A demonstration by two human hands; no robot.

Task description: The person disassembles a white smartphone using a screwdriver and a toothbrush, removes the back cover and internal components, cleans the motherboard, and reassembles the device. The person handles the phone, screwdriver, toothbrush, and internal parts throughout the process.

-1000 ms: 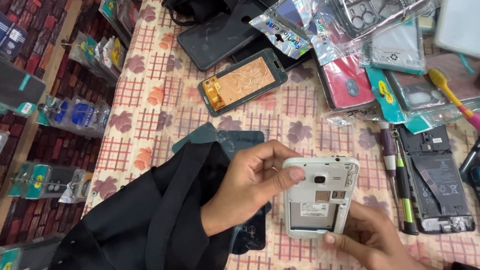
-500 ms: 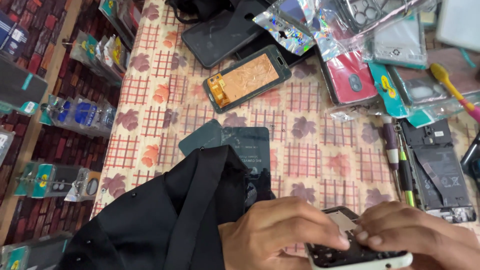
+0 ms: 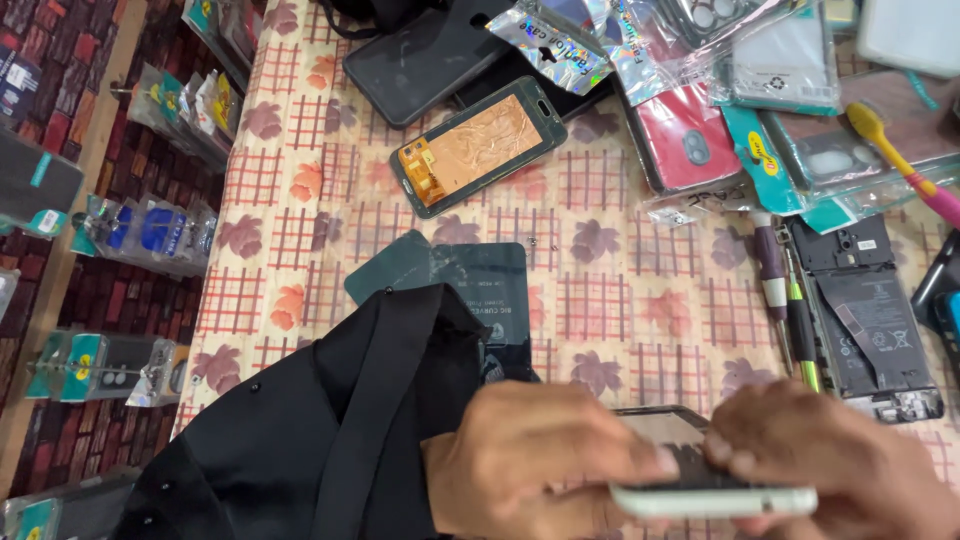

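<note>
Both hands hold a white phone [image 3: 712, 497] at the bottom edge of the head view, seen nearly edge-on. My left hand [image 3: 545, 455], in a black sleeve, grips its left side with the fingertips on its upper face. My right hand [image 3: 835, 460] grips its right side, fingertips meeting the left ones over the dark middle. Motion blur hides finer detail of the phone.
On the patterned tablecloth [image 3: 640, 270] lie a phone screen with copper backing [image 3: 478, 145], a dark glass panel [image 3: 470, 275], an opened phone body [image 3: 865, 320], two screwdrivers [image 3: 785, 300], a toothbrush [image 3: 905, 160] and packaged phone cases [image 3: 700, 120]. Packaged goods hang at left [image 3: 150, 230].
The white phone has dropped toward the bottom of the view and tilted from back-facing to nearly edge-on. Both hands have closed over it from the two sides.
</note>
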